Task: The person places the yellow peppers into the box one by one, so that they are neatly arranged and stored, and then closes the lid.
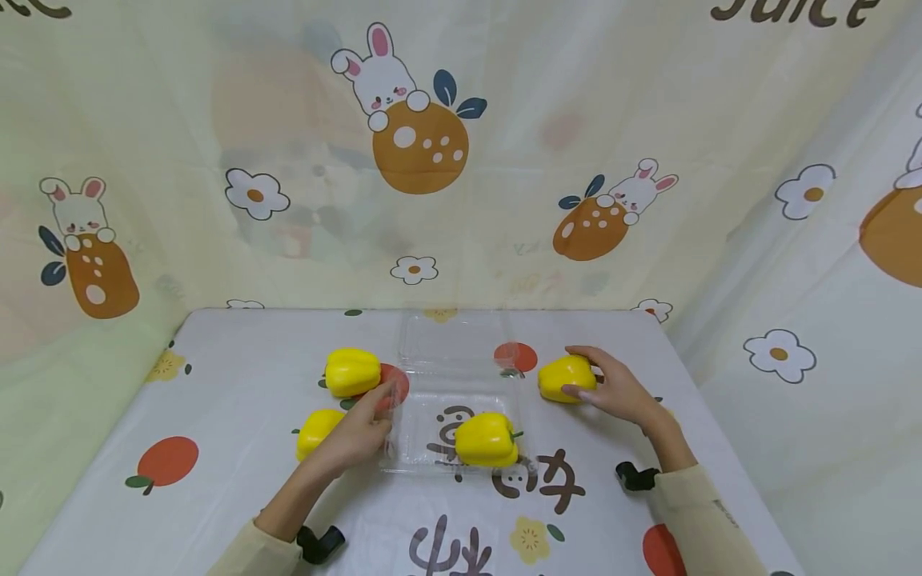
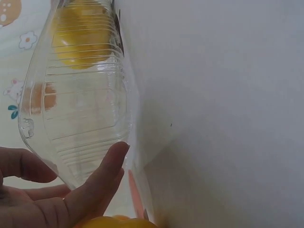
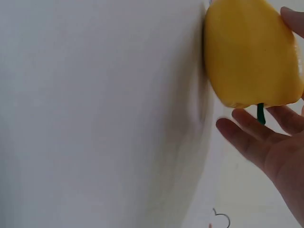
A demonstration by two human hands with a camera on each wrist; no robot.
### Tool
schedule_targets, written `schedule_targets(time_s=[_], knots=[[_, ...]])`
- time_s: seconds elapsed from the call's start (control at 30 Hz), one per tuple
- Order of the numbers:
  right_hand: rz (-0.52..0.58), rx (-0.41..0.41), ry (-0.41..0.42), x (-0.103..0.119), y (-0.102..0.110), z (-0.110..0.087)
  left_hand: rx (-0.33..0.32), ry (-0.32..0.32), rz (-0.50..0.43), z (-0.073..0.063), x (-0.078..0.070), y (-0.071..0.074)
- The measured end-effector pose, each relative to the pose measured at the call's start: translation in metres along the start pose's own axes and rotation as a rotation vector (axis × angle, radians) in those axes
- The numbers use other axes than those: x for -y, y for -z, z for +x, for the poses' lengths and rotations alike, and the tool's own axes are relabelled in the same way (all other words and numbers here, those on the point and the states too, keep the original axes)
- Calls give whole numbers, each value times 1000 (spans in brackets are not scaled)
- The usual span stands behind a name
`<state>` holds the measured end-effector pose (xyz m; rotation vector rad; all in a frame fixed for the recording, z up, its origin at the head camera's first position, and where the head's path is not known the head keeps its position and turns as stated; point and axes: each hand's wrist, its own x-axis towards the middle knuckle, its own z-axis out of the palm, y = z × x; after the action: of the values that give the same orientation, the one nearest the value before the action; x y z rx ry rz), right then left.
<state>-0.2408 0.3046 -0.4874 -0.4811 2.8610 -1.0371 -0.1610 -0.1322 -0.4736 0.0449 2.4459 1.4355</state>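
Note:
A clear plastic clamshell box (image 1: 425,452) lies unfolded on the table, its lid (image 1: 454,340) laid back toward the wall. One yellow bell pepper (image 1: 486,440) sits in the right part of its base. My left hand (image 1: 360,436) holds the box's left side, the thumb (image 2: 31,166) near the rim and the fingers along the wall. My right hand (image 1: 619,388) grips another yellow bell pepper (image 1: 565,378) to the right of the box, thumb and fingertips on either side. In the right wrist view, the pepper's green stem (image 3: 261,114) points toward the palm and some fingers stand off it.
Two more yellow bell peppers, a rear one (image 1: 353,372) and a front one (image 1: 317,432), lie left of the box; the left hand partly covers the front one. Black wrist-camera mounts (image 1: 320,544) show at both wrists. A printed cloth (image 1: 238,496) covers the table, and a curtain (image 1: 504,224) hangs behind.

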Motion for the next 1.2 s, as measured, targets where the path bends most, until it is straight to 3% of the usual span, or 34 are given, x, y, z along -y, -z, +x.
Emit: schedule_targets(time_s=[0.43,0.97,1.2], knots=[[53,-12,11,-17,-4,-2,-2,3,-18,0,2,-1],[98,4,32,-20,-4,-5,0,-16,-30,-2,2,-1],[97,-15,-3,-20,-5,-4,-3,-23,-33,-1,0,-1]])
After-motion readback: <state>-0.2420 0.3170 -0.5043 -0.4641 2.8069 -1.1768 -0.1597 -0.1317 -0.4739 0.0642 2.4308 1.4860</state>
